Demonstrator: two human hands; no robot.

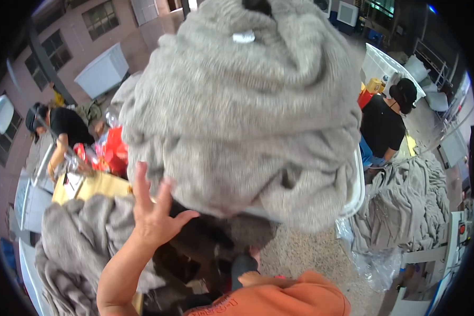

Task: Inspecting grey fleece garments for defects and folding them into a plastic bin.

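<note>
- Grey knitted fabric heap (247,105), big and loosely folded, sits straight ahead of me, piled in the white plastic tub (359,189) whose rim shows at its lower right.
- I judge that this soft bulk handles best by a deep, full-palm gather of a whole fold; pinching 1 surface layer could stretch the knit.
- Its front fold overhangs the rim, so I should support it from beneath, lest it slide toward the speckled floor (326,258).
- My left grip (155,224) stands wide and holds nothing: 2 fingers point up, the thumb juts right. Blur leaves contact with the cloth unclear.
- My bare left forearm (122,274) rises from the lower edge, leaning right, just beside another grey fabric pile (89,226).
- My right grip (249,279) seems to lie low, beside my orange shirt (279,300); whether it is closed, I cannot tell.
</note>
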